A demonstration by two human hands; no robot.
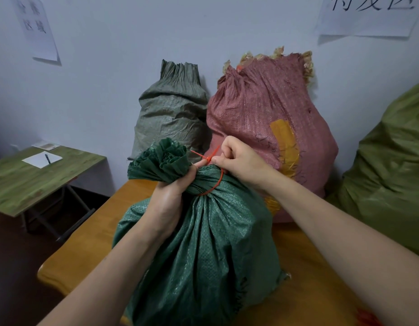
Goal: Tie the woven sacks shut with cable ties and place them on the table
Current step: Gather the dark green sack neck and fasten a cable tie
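Dark green sack (203, 255) is stood upright on the orange desk (86, 243), toward its left edge, and its mouth is gathered into a ruffled neck. An olive sack (392, 172) is seen at the desk's right edge, partly cut off by the frame. A red sack (262, 109), patched with yellow tape (282, 130), is leaned at the far edge against the wall (109, 67). A grey-green sack (171, 109) with a pleated top is set just beside it toward the far left corner, and its base is hidden. A smaller green desk (27, 182) is placed well apart to the left. The gathered neck is clasped by the left grip (171, 196), with the fingers curled round it just above the tie. A red cable tie (215, 184) is looped round the neck, and its end is pinched by the right grip (241, 161), which is closed on it at the neck's far side. A sheet of paper (37, 160) and a pen (47, 158) are laid on the smaller desk.
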